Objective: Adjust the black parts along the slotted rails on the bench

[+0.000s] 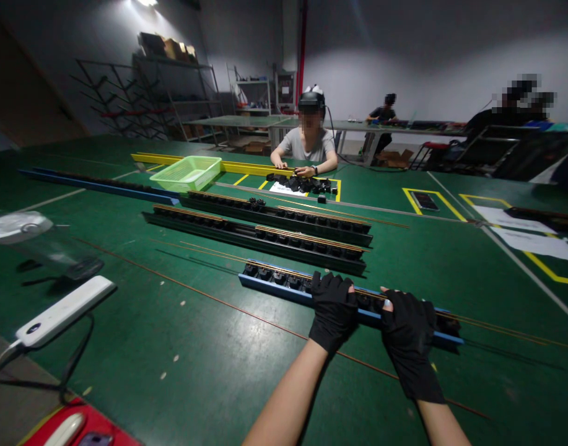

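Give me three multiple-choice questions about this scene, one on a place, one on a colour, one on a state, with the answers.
1. Where are the left hand and right hand? A on the yellow rail; B on the blue rail; C on the floor.
2. What colour is the plastic basket? A red; B yellow; C green.
3. How does the co-worker across the way hold their hands? A raised overhead; B on the table; C behind the back.

1 B: both black-gloved hands are clasped over that rail.
2 C: its mesh sides are light green.
3 B: both lie on the tabletop.
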Available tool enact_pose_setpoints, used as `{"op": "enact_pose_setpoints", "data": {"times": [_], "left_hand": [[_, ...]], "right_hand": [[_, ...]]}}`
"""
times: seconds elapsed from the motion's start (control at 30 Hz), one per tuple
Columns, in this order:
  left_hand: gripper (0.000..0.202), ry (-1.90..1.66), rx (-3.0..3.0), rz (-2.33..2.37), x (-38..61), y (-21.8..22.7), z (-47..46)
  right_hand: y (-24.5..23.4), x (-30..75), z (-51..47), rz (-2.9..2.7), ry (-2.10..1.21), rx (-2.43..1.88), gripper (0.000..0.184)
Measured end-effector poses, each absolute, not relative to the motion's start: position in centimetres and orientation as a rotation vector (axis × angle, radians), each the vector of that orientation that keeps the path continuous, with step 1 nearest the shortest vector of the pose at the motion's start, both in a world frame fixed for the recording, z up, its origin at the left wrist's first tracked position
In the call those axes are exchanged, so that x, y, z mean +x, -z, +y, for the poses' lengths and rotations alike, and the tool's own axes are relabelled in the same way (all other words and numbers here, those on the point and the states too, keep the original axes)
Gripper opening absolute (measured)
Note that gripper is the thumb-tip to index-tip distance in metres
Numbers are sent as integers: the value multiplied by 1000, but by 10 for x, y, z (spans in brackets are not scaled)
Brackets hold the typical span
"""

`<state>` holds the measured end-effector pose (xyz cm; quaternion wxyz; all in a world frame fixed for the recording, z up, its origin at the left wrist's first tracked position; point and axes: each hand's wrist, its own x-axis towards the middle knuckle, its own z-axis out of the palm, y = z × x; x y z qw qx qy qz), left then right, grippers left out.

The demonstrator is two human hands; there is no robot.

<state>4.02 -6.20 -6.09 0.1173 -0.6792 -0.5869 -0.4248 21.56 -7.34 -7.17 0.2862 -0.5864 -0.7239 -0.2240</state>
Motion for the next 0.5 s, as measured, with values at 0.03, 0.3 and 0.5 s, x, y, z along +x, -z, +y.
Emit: {"op": "enact_pose_setpoints", "data": {"times": [0.03,0.3,0.5], "left_hand": [[10,1245,-1987,-1719,40,61,-62],[12,1243,-2006,-1721,40,61,-63],[13,1252,-2010,-1737,40,61,-63]], "right_hand": [[71,215,-74,-1932,599,-1562,36],[71,215,-74,-1933,659,-1538,35],[69,214,-75,-1941,675,-1562,34]]}}
